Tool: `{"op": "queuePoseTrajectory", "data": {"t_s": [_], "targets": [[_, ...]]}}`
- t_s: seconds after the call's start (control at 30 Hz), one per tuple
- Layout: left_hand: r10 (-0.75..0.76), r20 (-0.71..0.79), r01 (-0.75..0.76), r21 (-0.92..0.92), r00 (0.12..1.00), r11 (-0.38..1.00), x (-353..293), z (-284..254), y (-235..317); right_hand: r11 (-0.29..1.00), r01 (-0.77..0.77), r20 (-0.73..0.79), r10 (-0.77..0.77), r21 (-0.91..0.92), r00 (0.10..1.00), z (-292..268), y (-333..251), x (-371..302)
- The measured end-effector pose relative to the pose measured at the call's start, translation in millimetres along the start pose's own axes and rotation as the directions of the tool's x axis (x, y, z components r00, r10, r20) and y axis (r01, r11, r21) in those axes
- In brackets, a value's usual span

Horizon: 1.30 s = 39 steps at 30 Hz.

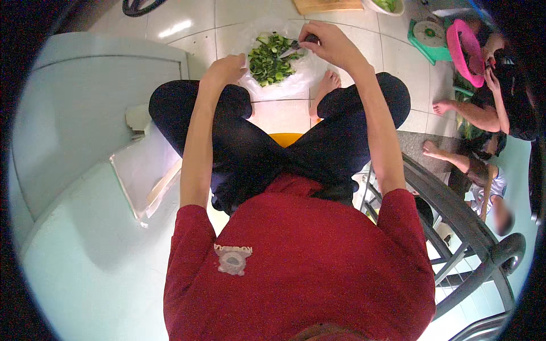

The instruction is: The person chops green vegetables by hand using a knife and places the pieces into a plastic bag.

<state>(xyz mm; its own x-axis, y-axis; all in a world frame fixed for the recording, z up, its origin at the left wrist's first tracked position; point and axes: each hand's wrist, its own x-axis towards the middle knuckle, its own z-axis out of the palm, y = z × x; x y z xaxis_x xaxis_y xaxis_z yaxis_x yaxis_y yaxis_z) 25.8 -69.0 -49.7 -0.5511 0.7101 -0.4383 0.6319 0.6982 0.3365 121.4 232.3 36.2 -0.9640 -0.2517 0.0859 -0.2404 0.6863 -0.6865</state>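
Between my feet stands an opened clear plastic bag (307, 79) on the tiled floor. Chopped green vegetables (270, 65), dark leaves with paler pieces, fill its middle. My right hand (330, 44) is closed round the dark handle of a knife (292, 52). Its pale blade points down and left, over the right side of the greens. At the bag's left rim, my left hand (228, 69) has its fingers curled on the plastic; the fingertips are partly hidden.
A wooden board (327, 5) and a bowl of greens (389, 5) lie at the far edge. To the right are a green scale (429, 37), a pink basket (465, 54) and two seated people. Black metal railing (455, 204) rises at my right, a pale panel (108, 85) at my left.
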Motion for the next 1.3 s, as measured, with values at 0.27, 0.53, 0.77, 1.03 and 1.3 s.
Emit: {"op": "queuePoseTrajectory", "data": {"t_s": [0.27, 0.53, 0.77, 1.03, 1.3], "targets": [[0.017, -0.004, -0.016, 0.046, 1.000, 0.999, 0, -3, 2, 0.993, 0.077, -0.041, -0.081, -0.087, 0.996, 7, 3, 8], [0.012, 0.017, -0.012, 0.005, 1.000, 1.000, -1, -2, 3, 0.998, 0.023, -0.043, -0.025, -0.051, 0.999, 12, 4, 13], [-0.012, 0.055, 0.010, 0.036, 0.998, 0.999, 1, -4, 5, 0.995, 0.067, -0.027, -0.069, -0.068, 0.997, 14, 2, 20], [0.173, -0.293, -0.219, -0.133, 0.940, 0.967, -3, -36, 48, 0.997, 0.066, 0.002, -0.066, -0.040, 0.998, 19, -2, 21], [0.149, -0.427, -0.286, -0.277, 0.892, 0.917, -1, -32, 56, 0.986, 0.091, -0.008, -0.091, 0.138, 0.996, 31, -25, 24]]}}
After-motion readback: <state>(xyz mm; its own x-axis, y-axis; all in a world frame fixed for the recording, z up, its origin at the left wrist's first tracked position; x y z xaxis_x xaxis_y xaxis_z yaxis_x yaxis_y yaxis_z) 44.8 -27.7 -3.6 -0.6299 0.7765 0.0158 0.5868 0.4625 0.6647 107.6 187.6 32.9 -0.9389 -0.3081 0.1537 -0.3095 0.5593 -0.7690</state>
